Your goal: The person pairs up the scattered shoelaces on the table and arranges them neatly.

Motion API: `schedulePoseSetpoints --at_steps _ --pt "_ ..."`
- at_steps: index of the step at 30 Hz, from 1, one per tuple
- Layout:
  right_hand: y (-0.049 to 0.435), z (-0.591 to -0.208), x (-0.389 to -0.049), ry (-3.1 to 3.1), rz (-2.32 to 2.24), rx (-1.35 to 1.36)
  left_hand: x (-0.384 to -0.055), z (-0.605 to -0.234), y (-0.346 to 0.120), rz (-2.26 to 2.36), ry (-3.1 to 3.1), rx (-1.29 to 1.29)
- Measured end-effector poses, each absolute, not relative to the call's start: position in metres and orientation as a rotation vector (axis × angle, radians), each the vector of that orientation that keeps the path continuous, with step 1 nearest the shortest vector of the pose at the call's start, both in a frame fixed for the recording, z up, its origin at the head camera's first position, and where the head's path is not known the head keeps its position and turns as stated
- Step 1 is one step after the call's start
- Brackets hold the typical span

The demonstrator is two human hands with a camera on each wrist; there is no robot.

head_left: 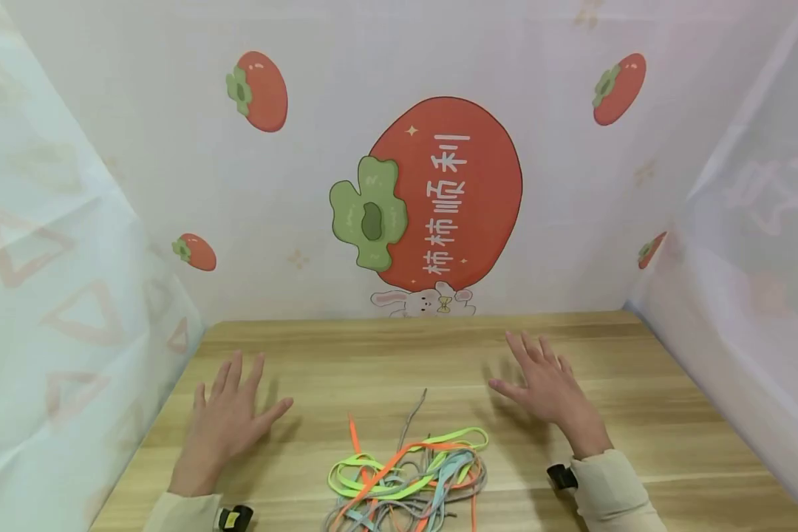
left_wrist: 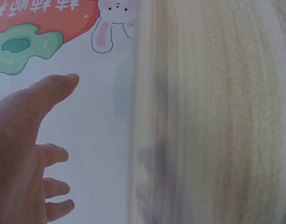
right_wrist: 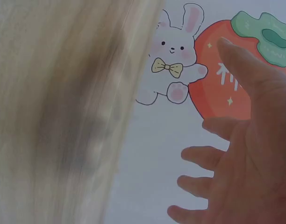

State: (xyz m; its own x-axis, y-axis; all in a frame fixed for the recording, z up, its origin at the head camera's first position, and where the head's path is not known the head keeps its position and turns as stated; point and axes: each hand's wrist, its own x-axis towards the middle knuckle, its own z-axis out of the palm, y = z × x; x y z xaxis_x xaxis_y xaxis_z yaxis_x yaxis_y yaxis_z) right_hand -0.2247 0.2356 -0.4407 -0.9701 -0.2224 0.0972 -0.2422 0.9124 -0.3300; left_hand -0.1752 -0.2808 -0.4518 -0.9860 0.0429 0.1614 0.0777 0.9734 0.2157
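Note:
A tangled heap of flat and round shoelaces [head_left: 408, 484] in neon yellow, orange, grey and light blue lies at the front middle of the wooden table. To its left, my left hand [head_left: 222, 425] hovers palm down with fingers spread, holding nothing; its thumb [left_wrist: 56, 88] and fingers show in the left wrist view. On the other side, my right hand [head_left: 547, 384] is held over the table farther back, fingers apart and nothing in it. In the right wrist view its palm [right_wrist: 269, 154] faces the camera. Neither hand touches the laces.
The wooden table [head_left: 306, 362] ends at a white back wall sheet [head_left: 306, 170] printed with persimmons and a rabbit. White sheets also hang at the left side [head_left: 46, 258] and right side [head_left: 758, 258]. Black straps [head_left: 236, 517] circle both wrists.

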Motion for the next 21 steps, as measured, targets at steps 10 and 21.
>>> schedulePoseSetpoints --at_steps 10,21 --pt "0.222 -0.436 -0.225 -3.054 0.604 0.598 -0.172 -0.454 -0.284 -0.6 -2.952 -0.295" --pt "0.185 -0.418 -0.227 -3.081 0.726 1.049 -0.178 -0.448 -0.242 -0.73 -2.923 -0.612"
